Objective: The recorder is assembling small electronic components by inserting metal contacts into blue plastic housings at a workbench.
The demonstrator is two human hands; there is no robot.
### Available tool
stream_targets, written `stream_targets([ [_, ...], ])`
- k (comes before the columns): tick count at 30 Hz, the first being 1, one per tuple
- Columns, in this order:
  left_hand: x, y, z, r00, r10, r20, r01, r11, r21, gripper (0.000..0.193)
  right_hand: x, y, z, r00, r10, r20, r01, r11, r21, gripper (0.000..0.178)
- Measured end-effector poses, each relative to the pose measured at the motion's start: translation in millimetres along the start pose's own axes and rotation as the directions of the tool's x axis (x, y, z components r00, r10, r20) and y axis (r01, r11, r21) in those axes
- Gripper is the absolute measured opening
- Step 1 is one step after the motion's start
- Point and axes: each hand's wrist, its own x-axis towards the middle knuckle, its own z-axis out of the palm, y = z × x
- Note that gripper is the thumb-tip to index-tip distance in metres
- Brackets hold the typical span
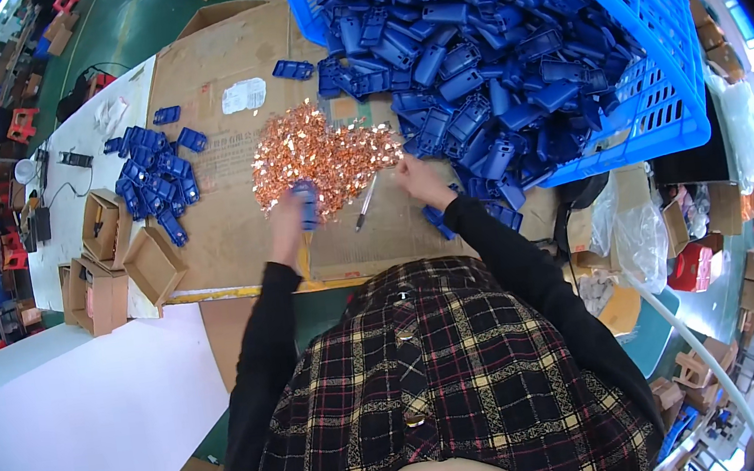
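Observation:
My left hand (285,225) grips a blue plastic casing (306,203) at the near edge of a heap of small copper-coloured metal pieces (297,156). At the heap's right end my right hand (422,179) is closed, thumb and fingertips together by the pieces. What it pinches, if anything, is too small to make out. Between the two hands a slim pen-like tool (366,204) lies on the cardboard-covered table (221,226).
A large blue crate (667,143) lies tipped at the right, and many blue casings (439,49) spill from it. More casings (153,173) are piled at the left. Small open cardboard boxes (154,263) stand at the left front edge. A white label (243,96) is on the cardboard.

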Motion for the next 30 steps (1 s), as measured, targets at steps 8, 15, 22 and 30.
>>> stream_targets([
  [8, 73.6, 54.0, -126.1, 0.716, 0.105, -0.69, -0.336, 0.918, -0.209, 0.05, 0.7, 9.4, 28.9, 0.962, -0.265, -0.063, 0.246, 0.943, -0.223, 0.014],
  [15, 67.4, 27.3, 69.3, 0.832, 0.503, 0.232, -0.554, 0.749, 0.363, 0.018, -4.4, 15.6, 40.9, 0.936, -0.35, 0.035, 0.337, 0.863, -0.377, 0.02],
  [22, 56.1, 16.4, 172.7, 0.773, 0.486, 0.408, -0.592, 0.322, 0.739, 0.03, -23.1, 21.9, 48.9, 0.96, -0.274, 0.061, 0.271, 0.853, -0.446, 0.016],
  [30, 59.4, 19.2, 186.2, 0.826, 0.376, 0.421, -0.528, 0.25, 0.812, 0.03, -54.5, 16.6, 21.4, 0.97, -0.191, 0.153, 0.202, 0.978, -0.057, 0.012],
])
